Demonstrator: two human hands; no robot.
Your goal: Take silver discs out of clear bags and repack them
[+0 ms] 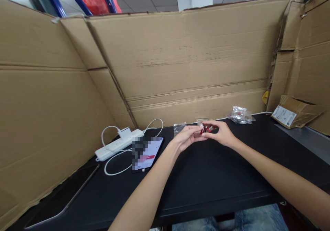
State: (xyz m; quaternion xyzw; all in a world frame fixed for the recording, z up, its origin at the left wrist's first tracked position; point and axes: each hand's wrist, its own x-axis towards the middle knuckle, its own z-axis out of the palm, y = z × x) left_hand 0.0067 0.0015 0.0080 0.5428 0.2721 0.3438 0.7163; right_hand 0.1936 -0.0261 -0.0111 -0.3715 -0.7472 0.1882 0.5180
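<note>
Above the middle of the black table, my left hand (188, 137) and my right hand (221, 133) meet around a small red object (210, 129). Fingertips of both hands are closed on it, and part of it is hidden behind them. Its exact kind is too small to make out. Just behind the fingers is a small clear plastic bag (202, 120). Another clear bag (179, 127) lies to the left, beside my left hand.
A phone (149, 155) with a lit screen lies left, near a white power strip (120, 144) and looping white cables. Further left is a dark tablet (64, 195). Clear bags with red bits (240, 115) and a cardboard package (296, 112) lie right. Cardboard walls (185, 59) enclose the table.
</note>
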